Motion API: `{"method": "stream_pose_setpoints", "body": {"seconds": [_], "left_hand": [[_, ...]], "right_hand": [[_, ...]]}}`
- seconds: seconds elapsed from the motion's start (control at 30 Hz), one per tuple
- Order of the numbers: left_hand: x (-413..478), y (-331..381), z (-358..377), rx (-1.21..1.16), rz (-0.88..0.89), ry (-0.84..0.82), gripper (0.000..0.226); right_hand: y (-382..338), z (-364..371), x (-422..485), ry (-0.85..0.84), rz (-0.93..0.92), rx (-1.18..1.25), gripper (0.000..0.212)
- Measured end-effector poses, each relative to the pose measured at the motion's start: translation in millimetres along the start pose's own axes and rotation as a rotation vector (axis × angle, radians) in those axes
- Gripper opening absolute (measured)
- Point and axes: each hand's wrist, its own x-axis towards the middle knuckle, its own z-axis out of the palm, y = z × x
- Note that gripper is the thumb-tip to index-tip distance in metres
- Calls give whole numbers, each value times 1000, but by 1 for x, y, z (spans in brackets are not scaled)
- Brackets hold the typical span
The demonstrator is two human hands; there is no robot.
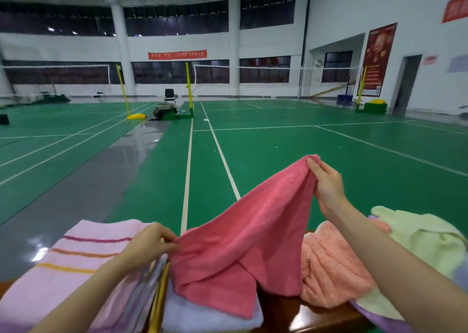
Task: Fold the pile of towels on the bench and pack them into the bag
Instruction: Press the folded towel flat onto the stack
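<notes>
Two bare forearms (410, 284) reach over a wooden bench (278, 312). The left hand (149, 244) pinches a pink towel (243, 236) corner low while the right hand (326, 183) pinches another held high, probably stretching the edge straight for folding. Unfolded towels (329, 269) are heaped below the right fingers; no bag is visible

Raised pink towel (253, 231) blocks the middle; striped towels (76, 256) crowd left, crumpled heap (331, 269) right; bare worktop strip (278, 312) beside the heap.

The left hand (149, 241) is pinching the pink towel (248, 231) low, while the right hand (326, 180) is pinching it higher, forearm outstretched.
</notes>
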Motion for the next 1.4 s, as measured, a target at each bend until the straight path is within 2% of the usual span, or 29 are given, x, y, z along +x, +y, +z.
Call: {"method": "stream_pose_setpoints", "body": {"seconds": [0.03,0.1,0.13,0.3,0.4,0.43,0.47,0.5,0.53,0.6,0.67,0.8,0.9,1.0,1.13,1.2,1.33,1.4], "left_hand": [[-1,1,-1,-35,20,-36,34],[-2,2,-3,-95,49,-102,10],[-2,3,-4,-138,56,-114,6],[-9,10,-9,-427,30,-210,51],[-17,20,-6,-519,26,-328,46],[-19,27,-1,-495,36,-378,33],[-21,35,7,-403,73,-424,16],[-23,41,16,-265,123,-470,8],[-23,43,27,-121,180,-481,16],[-22,45,45,156,281,-431,9],[-22,42,54,321,377,-306,30],[-32,32,54,377,593,-97,25],[-39,27,50,360,674,-76,21],[-47,32,52,463,859,-65,18],[-54,28,67,604,1050,-51,24],[-56,31,69,587,1014,-36,23],[-52,30,64,361,727,-48,11],[-45,20,64,277,576,-128,21]], "right_hand": [[-1,-4,1,10,8,9,8],[-2,-10,3,19,12,16,12],[-3,-13,3,20,14,16,15],[-8,-25,7,27,44,55,21],[-14,-28,5,-44,63,194,12],[-17,-28,2,-76,75,233,12],[-19,-26,0,-112,92,248,13],[-21,-25,-4,-157,111,235,14],[-22,-23,-8,-209,132,201,15],[-23,-20,-15,-321,174,101,16],[-24,-20,-20,-404,205,34,14],[-26,-26,-24,-443,241,31,14],[-20,-33,-23,-410,246,25,13],[-12,-40,-22,-336,242,12,14],[-5,-48,-21,-306,239,-5,19],[-3,-50,-21,-304,238,-14,19],[-4,-50,-21,-295,233,-10,19],[-4,-49,-20,-293,228,3,19]]}}
